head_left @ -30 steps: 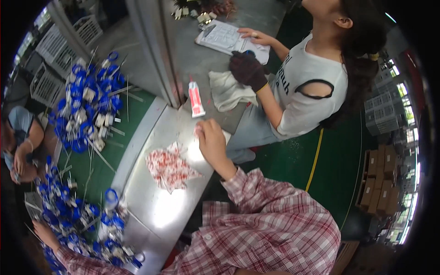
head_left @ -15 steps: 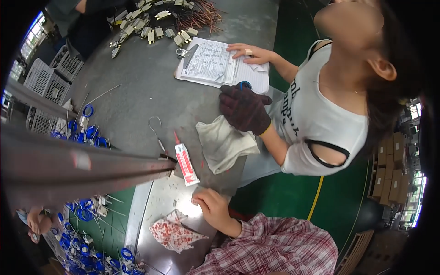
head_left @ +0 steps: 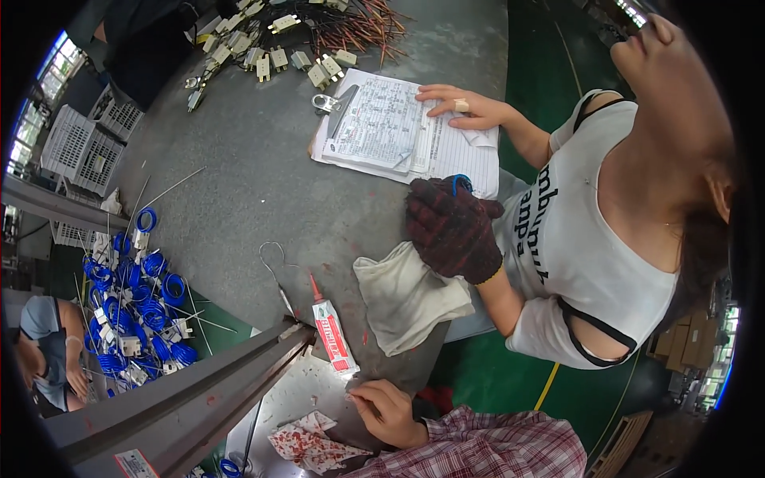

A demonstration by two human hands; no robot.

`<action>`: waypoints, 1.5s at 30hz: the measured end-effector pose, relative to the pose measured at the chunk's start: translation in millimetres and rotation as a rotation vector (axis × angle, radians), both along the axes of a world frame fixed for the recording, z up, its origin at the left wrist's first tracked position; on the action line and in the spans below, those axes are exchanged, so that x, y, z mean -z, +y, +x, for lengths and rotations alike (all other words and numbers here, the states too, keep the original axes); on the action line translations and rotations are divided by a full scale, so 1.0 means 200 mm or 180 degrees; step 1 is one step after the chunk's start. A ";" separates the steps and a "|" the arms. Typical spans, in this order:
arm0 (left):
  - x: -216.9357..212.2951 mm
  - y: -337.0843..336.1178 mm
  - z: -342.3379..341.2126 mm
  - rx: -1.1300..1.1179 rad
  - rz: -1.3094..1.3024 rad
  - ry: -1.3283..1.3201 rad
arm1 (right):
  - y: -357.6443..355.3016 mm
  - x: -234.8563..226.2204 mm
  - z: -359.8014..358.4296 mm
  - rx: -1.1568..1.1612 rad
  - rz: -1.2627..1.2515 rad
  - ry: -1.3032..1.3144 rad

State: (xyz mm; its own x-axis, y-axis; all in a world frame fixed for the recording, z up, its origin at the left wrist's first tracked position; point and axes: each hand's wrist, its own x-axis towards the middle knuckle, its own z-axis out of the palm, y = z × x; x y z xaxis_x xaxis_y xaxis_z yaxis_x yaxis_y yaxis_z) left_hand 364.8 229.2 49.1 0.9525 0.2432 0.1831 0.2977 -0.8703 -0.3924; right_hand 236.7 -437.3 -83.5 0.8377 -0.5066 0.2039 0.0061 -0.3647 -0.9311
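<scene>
My right hand (head_left: pixel 388 412), in a plaid sleeve, is low in the view over the metal tabletop. Its fingers are curled and thumb and index come together; anything between them is too small to make out. Just beyond the fingertips lies a red-and-white tube (head_left: pixel 333 338) with a red nozzle. Left of the wrist is a crumpled white rag (head_left: pixel 307 442) with red stains. A thin wire with a looped end (head_left: pixel 279 275) rests by the nozzle. Farther right a whitish cloth (head_left: pixel 410 299) lies rumpled. My left hand is out of view.
A co-worker's bare hand (head_left: pixel 470 111) rests on a clipboard with papers (head_left: pixel 370 119); their dark gloved hand (head_left: pixel 454 227) is near its lower edge. A metal beam (head_left: pixel 199 394) crosses the lower left. Blue coiled cables (head_left: pixel 139 311) hang beyond it. Connectors with leads (head_left: pixel 279 60) lie at the back.
The view has shifted, so the table things appear farther right and lower, and more blue coils show. My right hand stays by the tube's end, fingers still curled.
</scene>
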 end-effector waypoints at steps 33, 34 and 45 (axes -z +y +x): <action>0.18 -1.48 -1.23 0.0730 -0.2514 -0.1722 | 0.32 -0.06 -0.12 -0.0819 -0.1044 -0.0776; 0.23 -1.45 -1.09 0.0569 -0.2345 -0.1611 | 0.38 -0.10 -0.13 -0.1050 -0.0991 -0.0965; 0.51 -1.47 -1.01 0.0016 -0.1445 -0.0256 | 0.28 -0.02 -0.07 -0.1414 0.1244 -0.0715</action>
State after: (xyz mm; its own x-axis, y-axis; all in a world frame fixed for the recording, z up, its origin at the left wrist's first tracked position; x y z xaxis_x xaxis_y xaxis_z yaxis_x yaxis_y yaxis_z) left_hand 162.1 -64.0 -53.3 0.9410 0.3114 0.1326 0.3070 -0.9502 0.0530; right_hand 222.6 -380.5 -80.1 0.9434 -0.1930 0.2696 0.2897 0.0843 -0.9534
